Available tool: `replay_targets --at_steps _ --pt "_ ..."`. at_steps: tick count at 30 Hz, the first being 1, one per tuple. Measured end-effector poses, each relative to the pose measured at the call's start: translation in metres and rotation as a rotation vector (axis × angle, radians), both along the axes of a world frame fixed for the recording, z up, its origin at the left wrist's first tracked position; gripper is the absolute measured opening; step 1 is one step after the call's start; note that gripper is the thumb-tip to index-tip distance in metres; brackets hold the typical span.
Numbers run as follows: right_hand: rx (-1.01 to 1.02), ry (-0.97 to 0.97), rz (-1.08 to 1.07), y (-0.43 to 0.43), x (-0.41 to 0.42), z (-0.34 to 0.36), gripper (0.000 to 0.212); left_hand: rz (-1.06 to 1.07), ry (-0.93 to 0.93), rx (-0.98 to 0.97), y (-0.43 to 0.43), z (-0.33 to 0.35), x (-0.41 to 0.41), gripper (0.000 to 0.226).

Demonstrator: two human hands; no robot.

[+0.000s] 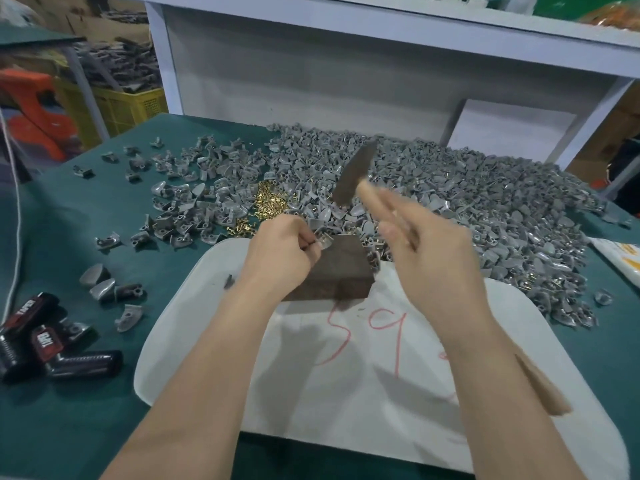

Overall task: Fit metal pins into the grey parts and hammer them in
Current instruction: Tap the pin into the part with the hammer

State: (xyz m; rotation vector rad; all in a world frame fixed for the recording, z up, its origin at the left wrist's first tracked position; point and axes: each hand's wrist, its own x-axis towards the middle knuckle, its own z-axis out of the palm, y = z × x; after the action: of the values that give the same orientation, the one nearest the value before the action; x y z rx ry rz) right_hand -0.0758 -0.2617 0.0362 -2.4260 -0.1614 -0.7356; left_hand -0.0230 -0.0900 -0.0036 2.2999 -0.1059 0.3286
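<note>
L hand (pixel 280 252) pinches grey part (pixel 325 241), mostly hidden; R hand (pixel 427 261) grips hammer (pixel 355 171), blurred

head cam | faces forward-down | close above green table (pixel 69 427)

Matt grey plastic parts (pixel 450 188), shiny brass-coloured metal pins (pixel 268 199), dark rough block (pixel 337 271), smooth white tray (pixel 194 327), matt green mat (pixel 86 216), glossy black grips (pixel 83 363).

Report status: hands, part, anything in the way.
Left hand pinches grey part on dark block. Right hand grips hammer, raised, motion-blurred. Nothing between hammer and part.
</note>
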Motion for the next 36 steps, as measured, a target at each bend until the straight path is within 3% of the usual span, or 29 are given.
replay_targets --at_steps 2,6,7,9,11,13,16,19,23,28,30,33,36 --pt "0.088 -0.156 0.007 0.0 -0.001 0.002 0.036 -0.003 -0.008 0.007 0.0 0.0 0.001 0.023" --pt "-0.2 0.245 0.048 0.006 -0.003 -0.009 0.037 0.008 0.022 0.0 0.002 0.001 0.0 0.02" --pt "-0.232 0.249 0.014 0.003 -0.001 -0.007 0.039 0.011 0.021 0.002 0.002 0.002 0.0 0.02" --pt "-0.218 0.13 -0.01 0.001 0.001 -0.003 0.039 0.007 0.008 -0.002 0.002 0.0 0.0 0.018" --pt "-0.006 -0.053 0.017 0.001 -0.001 -0.003 0.039 -0.011 -0.012 0.012 0.002 0.0 0.001 0.016" --pt "0.095 -0.101 0.038 0.002 -0.002 -0.007 0.04 -0.019 -0.018 0.023 0.001 0.0 0.0 0.019" --pt "-0.093 0.212 0.132 0.003 -0.002 -0.014 0.042 0.009 0.011 -0.001 0.002 0.001 0.0 0.018" --pt "-0.194 0.26 0.124 0.002 0.004 -0.008 0.041 0.012 0.01 -0.001 0.002 0.003 -0.002 0.015" --pt "-0.008 0.147 0.01 0.003 0.018 -0.009 0.037 0.018 0.021 0.059 0.001 0.005 -0.002 0.02" --pt "0.13 0.458 -0.079 -0.006 0.049 -0.018 0.025 0.034 0.032 0.058 0.0 0.005 -0.003 0.022" --pt "0.075 0.512 -0.108 -0.01 0.053 -0.026 0.025 0.028 0.027 0.058 0.001 0.005 -0.002 0.015" --pt "-0.08 0.448 -0.169 -0.011 0.055 -0.037 0.026 0.027 0.006 0.045 0.001 0.007 -0.002 0.005" --pt "0.03 0.135 -0.122 -0.001 0.056 -0.031 0.027 0.026 -0.02 -0.007 0.001 0.007 -0.001 0.007"
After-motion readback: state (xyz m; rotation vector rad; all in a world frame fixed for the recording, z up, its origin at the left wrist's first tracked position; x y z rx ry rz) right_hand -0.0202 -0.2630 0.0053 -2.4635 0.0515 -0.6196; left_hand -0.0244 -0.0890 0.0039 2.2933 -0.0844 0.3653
